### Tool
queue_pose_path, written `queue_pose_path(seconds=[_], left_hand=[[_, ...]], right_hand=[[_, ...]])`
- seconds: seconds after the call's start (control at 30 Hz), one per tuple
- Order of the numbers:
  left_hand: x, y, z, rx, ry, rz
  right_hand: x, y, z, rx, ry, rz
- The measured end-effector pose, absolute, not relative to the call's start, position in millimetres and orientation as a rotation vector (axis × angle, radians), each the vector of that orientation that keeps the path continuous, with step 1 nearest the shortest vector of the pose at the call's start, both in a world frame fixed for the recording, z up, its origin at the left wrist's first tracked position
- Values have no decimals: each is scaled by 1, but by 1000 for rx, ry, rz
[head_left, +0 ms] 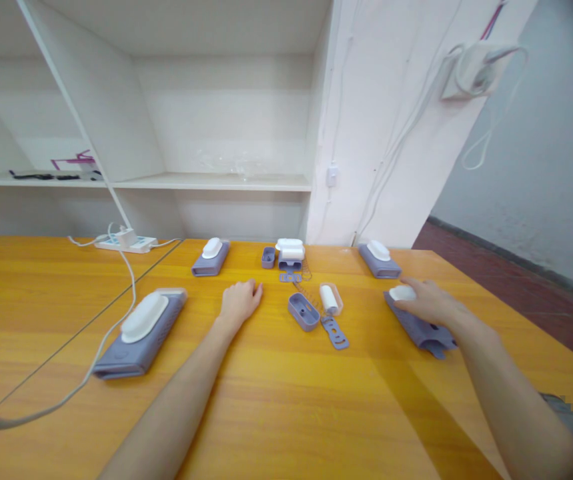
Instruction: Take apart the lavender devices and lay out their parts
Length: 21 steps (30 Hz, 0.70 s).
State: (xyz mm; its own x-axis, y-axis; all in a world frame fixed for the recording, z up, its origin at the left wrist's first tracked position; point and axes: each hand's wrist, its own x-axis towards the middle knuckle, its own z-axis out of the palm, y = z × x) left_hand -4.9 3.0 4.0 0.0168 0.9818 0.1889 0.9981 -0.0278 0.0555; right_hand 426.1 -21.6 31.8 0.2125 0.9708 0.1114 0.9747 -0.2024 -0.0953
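My left hand point(239, 300) lies palm down on the orange wooden table point(286, 400), fingers loosely curled, holding nothing. My right hand point(429, 301) rests on a purple device point(421, 330) at the right, fingers over its white cap point(402, 293). Between the hands lie loose parts: a small purple shell point(303, 311), a white cylinder piece point(329, 299), a flat purple plate point(335, 332) and a thin spring.
More purple devices with white tops sit at the near left point(141, 330), back middle point(211, 257) and back right point(379, 259). Parts point(289, 257) are stacked at the back. A white power strip point(126, 241) and cable cross the left side. White shelves stand behind.
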Motion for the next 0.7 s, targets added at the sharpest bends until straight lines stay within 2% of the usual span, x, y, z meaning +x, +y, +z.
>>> queue_pose_path(seconds=[0.13,0.27,0.43,0.7], left_hand=[[-4,3,5,-2175,-2134,-262],[-4,2,5,-2174,-2147,-258],[-4,2,5,-2171,-2149,-263],[-6,4,2,-2180,-2114,-281]], right_hand=[[406,-33,50,-2371,-1858,-195],[367,-38,65,-2146,-1889,-446],[311,-40,56,-1734,-2186,-247],[274,-50,37,-1787,-2257,-203]])
